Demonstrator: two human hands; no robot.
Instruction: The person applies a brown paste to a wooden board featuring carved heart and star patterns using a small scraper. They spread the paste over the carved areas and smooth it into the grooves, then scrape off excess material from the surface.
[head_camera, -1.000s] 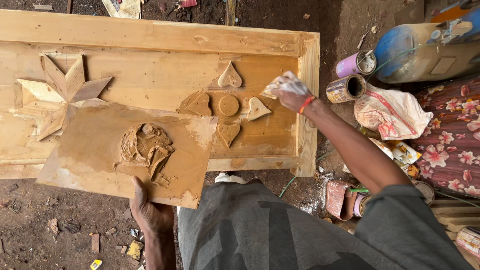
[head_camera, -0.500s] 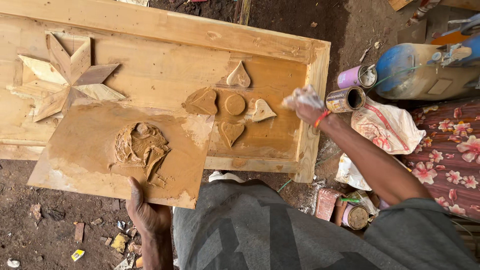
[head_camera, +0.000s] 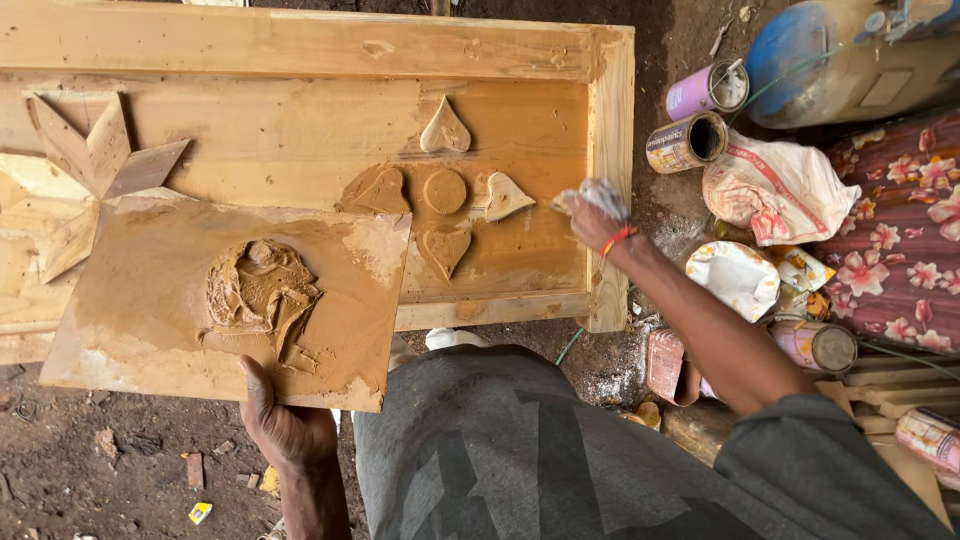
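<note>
Both hands closed: right hand (head_camera: 598, 215) moved back onto door panel (head_camera: 300, 45); left hand (head_camera: 285, 425) still grips board (head_camera: 150, 300).

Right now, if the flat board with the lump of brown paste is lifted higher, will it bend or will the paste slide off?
The board probably stays stiff: the left hand holds only its near edge and it shows no sag. The paste looks thick and heaped, so it likely sticks rather than runs. Held at one edge, the board may tip.

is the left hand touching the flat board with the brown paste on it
Touching. The head view shows the left hand gripping the near edge of the board, thumb lying up on its top face just below the paste heap.
</note>
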